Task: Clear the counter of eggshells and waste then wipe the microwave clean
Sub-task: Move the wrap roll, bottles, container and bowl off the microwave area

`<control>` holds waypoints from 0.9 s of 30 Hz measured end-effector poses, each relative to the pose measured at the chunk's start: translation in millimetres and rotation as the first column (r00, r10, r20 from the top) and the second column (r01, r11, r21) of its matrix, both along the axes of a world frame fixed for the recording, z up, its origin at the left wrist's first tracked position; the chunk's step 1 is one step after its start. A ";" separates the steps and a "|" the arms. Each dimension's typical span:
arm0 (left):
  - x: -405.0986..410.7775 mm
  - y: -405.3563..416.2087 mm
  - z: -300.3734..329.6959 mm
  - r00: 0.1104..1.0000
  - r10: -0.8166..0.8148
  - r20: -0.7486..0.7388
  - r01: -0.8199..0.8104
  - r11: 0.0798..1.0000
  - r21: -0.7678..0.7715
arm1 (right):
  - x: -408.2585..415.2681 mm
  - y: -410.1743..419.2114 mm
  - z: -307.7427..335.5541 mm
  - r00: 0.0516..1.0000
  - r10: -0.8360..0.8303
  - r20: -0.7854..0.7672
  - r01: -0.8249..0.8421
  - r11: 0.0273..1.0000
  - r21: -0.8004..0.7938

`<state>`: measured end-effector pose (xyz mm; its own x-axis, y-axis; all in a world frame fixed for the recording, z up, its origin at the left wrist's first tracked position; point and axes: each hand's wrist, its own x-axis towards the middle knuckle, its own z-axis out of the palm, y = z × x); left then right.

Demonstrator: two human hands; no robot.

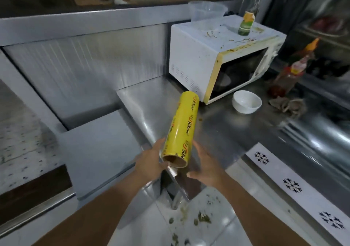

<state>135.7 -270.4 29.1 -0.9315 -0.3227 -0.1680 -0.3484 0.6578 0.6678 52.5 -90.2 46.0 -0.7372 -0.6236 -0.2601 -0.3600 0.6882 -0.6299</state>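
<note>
A person stands at the near corner of a stainless-steel counter (236,124) with a yellow roll of cling film (180,130) between both hands. The left hand (149,162) has its fingers fairly straight against the roll's near left side; the right hand (205,167) is spread loosely open just beside its near end, and whether it touches cannot be told through the blur. The roll's long axis runs away from the person, its far end aimed at the stained white microwave oven (223,56) at the counter's back edge, its open cardboard core facing the camera. The microwave sits ahead and to the right, nearer the right hand. A crumpled grey cloth (287,106) lies at the counter's right side, beyond a small white bowl (246,101). No eggshells are evident on the counter.
</note>
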 end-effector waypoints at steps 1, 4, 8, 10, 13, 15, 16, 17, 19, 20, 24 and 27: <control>-3.9 -1.0 -2.2 1.000 -0.027 -0.015 0.027 0.999 0.033 | 0.4 -1.1 -2.2 1.000 -0.012 -0.007 0.012 1.000 -0.009; -14.6 -2.9 -10.0 0.998 -0.057 -0.019 0.057 0.998 -0.008 | -2.2 -5.1 -10.6 0.999 0.005 -0.046 -0.005 1.000 -0.004; -20.8 -3.7 -18.7 0.999 -0.017 -0.032 0.016 1.000 -0.025 | -8.4 -9.1 -20.9 1.000 0.023 -0.008 -0.023 0.999 -0.031; -20.5 -1.7 -20.7 0.999 0.008 -0.047 -0.008 1.000 0.001 | -11.5 -9.4 -23.4 1.000 0.028 -0.014 -0.029 0.999 -0.038; -16.0 1.9 -21.2 0.990 0.078 -0.116 -0.076 0.997 0.018 | -14.6 -9.2 -24.1 0.997 0.053 -0.051 -0.055 0.997 -0.050; -13.0 0.1 -16.0 0.983 0.109 -0.150 -0.111 0.994 -0.002 | -15.9 -9.9 -21.2 0.993 0.075 -0.088 -0.080 0.995 -0.057; -12.8 -1.7 -11.5 0.978 0.117 -0.174 -0.119 0.993 -0.002 | -16.4 -10.4 -18.6 0.991 0.080 -0.106 -0.087 0.994 -0.066; -13.1 -3.5 -5.1 0.971 0.130 -0.199 -0.133 0.991 0.000 | -16.9 -11.3 -15.3 0.989 0.081 -0.126 -0.092 0.992 -0.083; -17.1 -4.4 11.8 0.955 0.186 -0.233 -0.198 0.980 -0.031 | -19.6 -13.8 -7.2 0.983 0.077 -0.167 -0.100 0.986 -0.131; -20.5 -4.1 20.7 0.944 0.217 -0.248 -0.239 0.969 -0.059 | -21.7 -15.3 -2.4 0.980 0.071 -0.185 -0.100 0.983 -0.154; -34.8 0.9 58.0 0.909 0.265 -0.323 -0.324 0.935 -0.143 | -33.6 -22.3 20.7 0.962 0.033 -0.270 -0.099 0.967 -0.234; -45.1 1.4 86.7 0.901 0.244 -0.357 -0.330 0.922 -0.202 | -47.4 -28.3 44.3 0.956 0.033 -0.290 -0.120 0.951 -0.286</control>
